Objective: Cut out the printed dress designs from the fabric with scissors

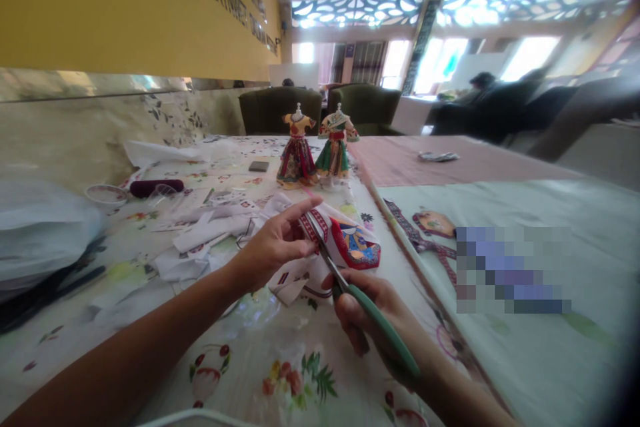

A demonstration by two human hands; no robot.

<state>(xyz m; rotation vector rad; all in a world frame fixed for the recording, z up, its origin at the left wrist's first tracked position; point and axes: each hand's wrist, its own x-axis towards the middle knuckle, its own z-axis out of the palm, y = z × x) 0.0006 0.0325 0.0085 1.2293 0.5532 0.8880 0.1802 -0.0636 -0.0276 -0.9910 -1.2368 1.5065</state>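
Scissors (383, 328) at patterned fabric (315, 225)

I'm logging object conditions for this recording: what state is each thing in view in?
Green-handled scissors: in right hand, blades at the red-patterned strip; opening unclear.
Red-patterned strip: held by left hand.
Maroon-skirted miniature dress: upright.
Green-skirted miniature dress: upright.
Paper scraps: loose, strewn.

Bright, hazy window light from behind; edges stretch and smear, right side blurriest.
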